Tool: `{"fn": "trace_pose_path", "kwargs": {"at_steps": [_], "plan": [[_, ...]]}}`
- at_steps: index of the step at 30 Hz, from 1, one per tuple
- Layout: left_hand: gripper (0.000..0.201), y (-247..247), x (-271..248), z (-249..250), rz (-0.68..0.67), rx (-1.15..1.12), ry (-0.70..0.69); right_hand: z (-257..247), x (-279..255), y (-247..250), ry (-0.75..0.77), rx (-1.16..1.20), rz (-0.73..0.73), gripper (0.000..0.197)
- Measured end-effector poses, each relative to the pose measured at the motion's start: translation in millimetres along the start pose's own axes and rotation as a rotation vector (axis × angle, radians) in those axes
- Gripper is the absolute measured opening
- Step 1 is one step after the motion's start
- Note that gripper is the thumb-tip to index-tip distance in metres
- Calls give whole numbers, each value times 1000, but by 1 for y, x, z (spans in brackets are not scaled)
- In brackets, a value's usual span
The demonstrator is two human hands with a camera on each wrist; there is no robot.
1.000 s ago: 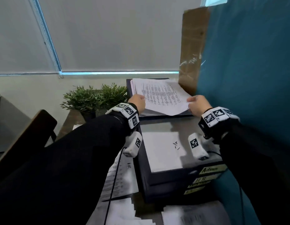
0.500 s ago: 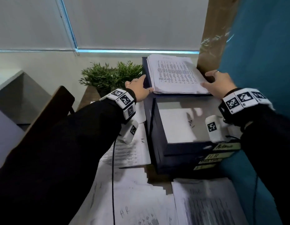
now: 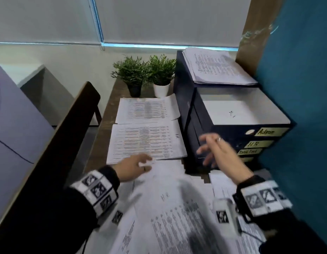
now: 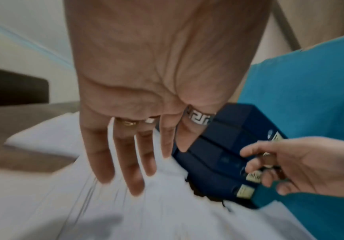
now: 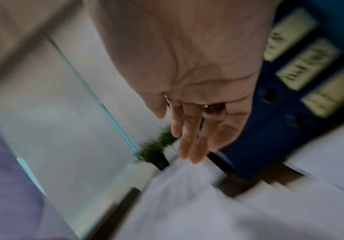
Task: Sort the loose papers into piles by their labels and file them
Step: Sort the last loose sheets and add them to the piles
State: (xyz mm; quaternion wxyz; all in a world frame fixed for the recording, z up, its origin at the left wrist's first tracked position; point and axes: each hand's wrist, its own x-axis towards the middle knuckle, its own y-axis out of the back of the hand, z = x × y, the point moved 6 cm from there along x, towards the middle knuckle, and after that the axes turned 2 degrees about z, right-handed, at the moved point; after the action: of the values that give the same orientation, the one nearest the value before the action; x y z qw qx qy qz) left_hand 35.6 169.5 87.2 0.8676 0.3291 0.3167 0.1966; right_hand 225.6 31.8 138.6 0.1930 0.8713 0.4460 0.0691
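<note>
Papers marked HR lie in stacks at my ten o'clock, more loose sheets spread at six, unfiled. My left hand rests flat on them, fingers straight, gripping nothing. My right hand hovers spread and empty by the drawer unit at two o'clock, one stack on top. I judge the filing well short of done.
</note>
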Motion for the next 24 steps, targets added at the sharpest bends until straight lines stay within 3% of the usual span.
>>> {"fn": "trace_pose_path", "kwargs": {"at_steps": [3, 5, 8, 11, 14, 16, 17, 21, 24], "plan": [[40, -59, -16, -37, -144, -45, 111, 95, -26, -36, -299, -152, -168, 12], [43, -91, -18, -54, -212, -56, 191, 145, -41, -48, -433, -278, -211, 23], [59, -121, -15, -70, -131, -42, 259, 183, -52, -54, -481, -468, -153, 60], [75, -133, -17, -75, 22, 63, 254, 182, -62, -59, -503, -458, -109, 75], [88, -134, -19, -79, 163, 155, 259, 177, -71, -60, -515, -382, -142, 61], [91, -132, -17, -86, 179, 94, 299, 178, -78, -59, -492, -383, -204, 31], [85, -132, -17, -88, 167, 55, 315, 179, -81, -58, -478, -366, -228, 21], [26, -122, -16, -87, 180, 14, 245, 185, -95, -49, -487, -282, -251, 31], [31, -123, -18, -87, 220, -382, 171, 189, -100, -48, -509, -288, -290, 16]]}}
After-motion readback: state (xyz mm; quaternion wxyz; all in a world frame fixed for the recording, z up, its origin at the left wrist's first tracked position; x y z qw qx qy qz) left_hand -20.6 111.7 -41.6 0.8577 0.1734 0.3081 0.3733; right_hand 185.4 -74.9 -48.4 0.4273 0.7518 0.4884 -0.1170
